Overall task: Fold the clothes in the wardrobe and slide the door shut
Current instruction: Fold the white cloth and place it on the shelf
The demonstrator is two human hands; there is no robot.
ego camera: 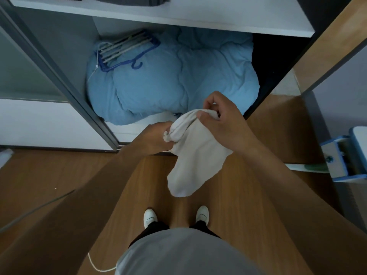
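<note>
Fingers (205, 116) pinching white cloth (195, 155), wooden floor (49, 175), open wardrobe (158, 18)

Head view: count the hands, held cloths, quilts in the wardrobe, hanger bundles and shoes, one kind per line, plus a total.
Hands: 2, left hand and right hand
White cloth: 1
Blue quilt: 1
Hanger bundle: 1
White shoes: 2
Total: 7

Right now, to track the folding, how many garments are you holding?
1: a white cloth, its top gripped by the left hand and right hand, hanging over the wooden floor. Another could hide inside.
</note>
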